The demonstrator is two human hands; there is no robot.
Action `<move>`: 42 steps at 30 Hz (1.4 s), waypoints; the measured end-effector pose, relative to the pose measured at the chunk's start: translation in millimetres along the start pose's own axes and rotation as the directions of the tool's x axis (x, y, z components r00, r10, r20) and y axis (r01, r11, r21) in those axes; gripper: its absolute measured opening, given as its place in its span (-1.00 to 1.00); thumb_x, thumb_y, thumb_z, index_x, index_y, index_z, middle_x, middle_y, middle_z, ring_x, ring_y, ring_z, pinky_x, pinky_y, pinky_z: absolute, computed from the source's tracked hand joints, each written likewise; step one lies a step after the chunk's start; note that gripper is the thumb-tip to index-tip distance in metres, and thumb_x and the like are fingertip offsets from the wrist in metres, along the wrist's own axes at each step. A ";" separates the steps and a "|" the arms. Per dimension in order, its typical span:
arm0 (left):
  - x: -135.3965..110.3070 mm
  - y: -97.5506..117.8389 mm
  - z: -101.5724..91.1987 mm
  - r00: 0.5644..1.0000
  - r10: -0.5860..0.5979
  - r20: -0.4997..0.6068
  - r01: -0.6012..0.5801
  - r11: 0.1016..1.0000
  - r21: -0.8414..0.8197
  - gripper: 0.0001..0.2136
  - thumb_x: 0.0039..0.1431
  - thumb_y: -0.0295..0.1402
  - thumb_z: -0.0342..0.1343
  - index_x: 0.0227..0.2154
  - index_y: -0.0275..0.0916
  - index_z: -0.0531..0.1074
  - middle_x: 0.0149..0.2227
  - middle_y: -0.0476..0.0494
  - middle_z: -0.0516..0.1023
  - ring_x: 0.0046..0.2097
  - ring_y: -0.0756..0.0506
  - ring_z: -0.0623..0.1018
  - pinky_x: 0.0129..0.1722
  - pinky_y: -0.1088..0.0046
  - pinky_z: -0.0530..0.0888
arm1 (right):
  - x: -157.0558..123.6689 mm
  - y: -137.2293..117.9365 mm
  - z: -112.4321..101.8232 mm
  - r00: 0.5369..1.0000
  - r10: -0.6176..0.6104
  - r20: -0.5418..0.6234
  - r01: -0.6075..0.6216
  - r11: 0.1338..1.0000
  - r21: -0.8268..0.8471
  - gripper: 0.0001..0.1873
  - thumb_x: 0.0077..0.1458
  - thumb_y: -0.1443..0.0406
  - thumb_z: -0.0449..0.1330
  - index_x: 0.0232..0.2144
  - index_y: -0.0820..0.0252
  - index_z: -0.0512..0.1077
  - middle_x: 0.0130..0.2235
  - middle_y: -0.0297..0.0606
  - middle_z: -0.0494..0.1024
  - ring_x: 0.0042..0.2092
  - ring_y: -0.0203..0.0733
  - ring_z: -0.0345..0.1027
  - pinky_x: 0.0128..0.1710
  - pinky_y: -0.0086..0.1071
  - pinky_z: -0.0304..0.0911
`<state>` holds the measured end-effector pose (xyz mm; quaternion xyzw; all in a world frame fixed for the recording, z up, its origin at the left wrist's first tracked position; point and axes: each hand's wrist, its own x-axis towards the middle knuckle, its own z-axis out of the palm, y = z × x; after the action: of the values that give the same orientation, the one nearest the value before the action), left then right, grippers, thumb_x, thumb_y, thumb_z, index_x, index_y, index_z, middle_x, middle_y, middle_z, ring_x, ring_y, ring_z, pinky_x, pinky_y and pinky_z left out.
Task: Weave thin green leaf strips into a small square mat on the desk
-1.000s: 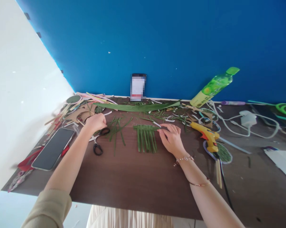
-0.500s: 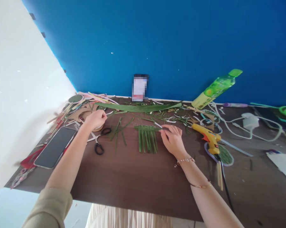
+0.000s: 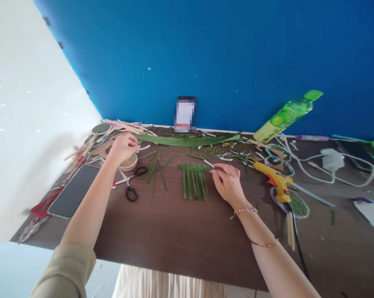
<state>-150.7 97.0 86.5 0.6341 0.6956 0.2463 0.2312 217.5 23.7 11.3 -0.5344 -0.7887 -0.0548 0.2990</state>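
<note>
A small mat of green leaf strips (image 3: 194, 181) lies on the brown table (image 3: 174, 236). My right hand (image 3: 228, 183) rests at the mat's right edge, fingers pinched on the end of a green strip. My left hand (image 3: 124, 147) is raised at the far left with fingers curled over a round tan tape roll (image 3: 129, 164); what it holds is hidden. Black-handled scissors (image 3: 131, 186) lie beside the roll, with loose green strips (image 3: 157, 169) between them and the mat.
A long green leaf (image 3: 187, 140) lies at the back before a propped phone (image 3: 184, 114). A second phone (image 3: 75, 191) lies at left. At right are a yellow glue gun (image 3: 275, 179), a green bottle (image 3: 286, 116), white cables with a charger (image 3: 331, 159) and paper scraps.
My left hand has lifted up and away from the scissors toward the clutter at the back left, uncovering the tape roll. My right hand has stayed at the mat's edge.
</note>
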 end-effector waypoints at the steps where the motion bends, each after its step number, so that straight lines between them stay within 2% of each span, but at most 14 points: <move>1: -1.2 1.3 -0.9 0.999 0.033 -0.023 -0.034 0.999 -0.035 -0.76 -0.07 -0.31 0.16 -0.30 -0.27 0.42 -0.31 -0.15 0.60 -0.22 -0.15 0.57 -0.23 0.42 0.45 | -0.1 0.1 0.2 1.000 -0.001 -0.001 0.001 1.000 -0.001 -0.71 0.21 0.30 -0.02 -0.43 0.16 0.46 -0.16 -0.17 0.50 -0.13 -0.09 0.32 -0.10 -0.14 0.12; 6: -8.2 15.3 1.4 0.988 0.085 -0.132 -0.120 0.952 -0.282 -0.63 -0.14 -0.24 0.24 -0.24 -0.30 0.46 -0.33 -0.20 0.60 -0.22 -0.20 0.59 -0.22 0.35 0.50 | -0.6 2.1 1.4 1.000 -0.003 -0.026 0.003 1.000 0.004 -0.71 0.21 0.29 -0.01 -0.44 0.18 0.46 -0.18 -0.16 0.51 -0.14 -0.09 0.33 -0.11 -0.14 0.14; 9: -16.6 31.5 12.2 0.996 0.081 -0.038 -0.089 0.852 -0.516 -0.59 -0.19 -0.25 0.30 -0.23 -0.32 0.44 -0.33 -0.17 0.60 -0.29 -0.16 0.60 -0.24 0.35 0.51 | 0.4 0.9 -0.4 0.998 0.010 -0.058 -0.007 0.998 0.064 -0.75 0.20 0.29 0.01 -0.39 0.17 0.47 -0.19 -0.16 0.51 -0.14 -0.09 0.35 -0.10 -0.13 0.15; 12: -31.8 50.0 30.7 0.977 0.167 0.135 -0.064 0.826 -0.560 -0.62 -0.14 -0.28 0.29 -0.22 -0.30 0.42 -0.39 -0.13 0.60 -0.36 -0.11 0.60 -0.29 0.38 0.51 | 2.2 -8.4 -4.3 0.995 0.039 -0.089 -0.017 0.974 0.227 -0.79 0.18 0.29 0.04 -0.34 0.15 0.48 -0.23 -0.17 0.52 -0.16 -0.12 0.37 -0.10 -0.14 0.20; 15: -52.2 66.7 55.1 0.901 0.309 0.306 -0.102 0.835 -0.541 -0.66 -0.05 -0.32 0.24 -0.18 -0.27 0.40 -0.36 -0.12 0.61 -0.36 -0.09 0.60 -0.34 0.42 0.50 | 3.1 -27.7 -8.0 0.990 0.133 -0.047 -0.089 0.847 0.524 -0.83 0.16 0.25 0.10 -0.30 0.14 0.48 -0.28 -0.20 0.52 -0.22 -0.18 0.39 -0.19 -0.24 0.30; 19: -76.4 80.3 89.6 0.799 0.456 0.392 -0.140 0.775 -0.616 -0.73 -0.04 -0.40 0.22 -0.22 -0.28 0.40 -0.34 -0.11 0.61 -0.25 -0.09 0.60 -0.25 0.43 0.50 | 2.0 -54.2 -10.8 0.962 0.227 0.153 -0.255 0.545 0.799 -0.81 0.07 0.18 0.20 -0.28 0.13 0.47 -0.30 -0.23 0.53 -0.30 -0.23 0.41 -0.31 -0.35 0.36; 22: -85.1 84.9 108.3 0.786 0.491 0.376 -0.181 0.764 -0.620 -0.84 0.00 -0.37 0.20 -0.34 -0.28 0.41 -0.36 -0.11 0.60 -0.28 -0.08 0.60 -0.26 0.44 0.50 | 1.3 -59.0 -12.8 0.953 0.258 0.161 -0.269 0.464 0.844 -0.83 0.02 0.18 0.25 -0.44 0.16 0.48 -0.31 -0.23 0.53 -0.26 -0.21 0.42 -0.28 -0.36 0.37; 25: -87.2 87.5 117.1 0.808 0.537 0.242 -0.368 0.780 -0.505 -0.86 0.07 -0.30 0.16 -0.35 -0.26 0.43 -0.32 -0.11 0.59 -0.24 -0.09 0.58 -0.21 0.39 0.49 | 1.6 -47.6 -16.7 0.907 0.398 0.136 -0.318 0.435 0.843 -0.83 0.03 0.18 0.24 -0.42 0.16 0.48 -0.31 -0.24 0.56 -0.26 -0.21 0.45 -0.23 -0.32 0.38; 27: -88.0 88.0 120.1 0.776 0.619 0.119 -0.556 0.761 -0.333 -0.87 0.13 -0.30 0.10 -0.34 -0.24 0.45 -0.28 -0.12 0.58 -0.19 -0.10 0.56 -0.13 0.31 0.46 | 2.1 -34.9 -20.4 0.855 0.516 0.062 -0.334 0.454 0.826 -0.83 0.06 0.18 0.22 -0.39 0.16 0.46 -0.35 -0.26 0.56 -0.31 -0.23 0.45 -0.23 -0.30 0.39; 29: -89.8 87.0 123.6 0.693 0.719 0.052 -0.706 0.692 -0.149 -0.86 0.16 -0.32 0.04 -0.33 -0.24 0.46 -0.23 -0.14 0.56 -0.15 -0.12 0.53 -0.08 0.24 0.42 | 2.7 -22.1 -24.5 0.826 0.560 -0.060 -0.322 0.557 0.766 -0.85 0.07 0.20 0.20 -0.39 0.17 0.44 -0.39 -0.27 0.54 -0.33 -0.22 0.44 -0.26 -0.30 0.39; 31: -92.7 84.2 128.2 0.616 0.786 0.047 -0.786 0.617 -0.020 -0.82 0.17 -0.30 0.02 -0.29 -0.24 0.47 -0.17 -0.18 0.54 -0.10 -0.15 0.50 -0.07 0.23 0.40 | 2.9 -11.9 -27.8 0.845 0.500 -0.189 -0.277 0.712 0.645 -0.88 0.10 0.23 0.17 -0.38 0.17 0.44 -0.38 -0.25 0.52 -0.34 -0.22 0.43 -0.30 -0.30 0.39; 34: -97.2 78.3 135.6 0.520 0.847 0.113 -0.854 0.515 0.070 -0.70 0.14 -0.19 0.02 -0.17 -0.26 0.47 -0.04 -0.23 0.49 0.02 -0.20 0.44 0.00 0.20 0.34 | 1.7 -2.7 -29.1 0.923 0.248 -0.294 -0.140 0.928 0.345 -0.86 0.15 0.32 0.09 -0.31 0.16 0.46 -0.32 -0.19 0.49 -0.28 -0.19 0.41 -0.25 -0.28 0.37; 38: -100.5 71.9 141.2 0.445 0.858 0.258 -0.895 0.434 0.101 -0.56 0.15 -0.10 -0.03 0.00 -0.25 0.39 0.12 -0.23 0.37 0.17 -0.24 0.30 0.14 0.12 0.20 | -0.7 1.7 -23.7 0.990 -0.078 -0.115 0.085 0.995 0.059 -0.67 0.19 0.43 -0.02 -0.08 0.16 0.43 -0.25 -0.16 0.49 -0.21 -0.19 0.38 -0.16 -0.30 0.32; 42: -101.5 69.4 143.4 0.434 0.828 0.355 -0.899 0.426 0.105 -0.50 0.18 -0.06 -0.09 0.09 -0.24 0.31 0.18 -0.22 0.30 0.23 -0.25 0.21 0.19 0.06 0.09 | -0.6 3.4 -17.7 0.984 -0.180 0.018 0.181 0.978 -0.100 -0.67 0.20 0.44 -0.03 -0.08 0.16 0.44 -0.30 -0.19 0.51 -0.27 -0.20 0.37 -0.24 -0.30 0.26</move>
<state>2.6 8.2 20.9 0.9525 0.2585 0.1481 0.0638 228.0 17.5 24.6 -0.4754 -0.8314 -0.1192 0.2618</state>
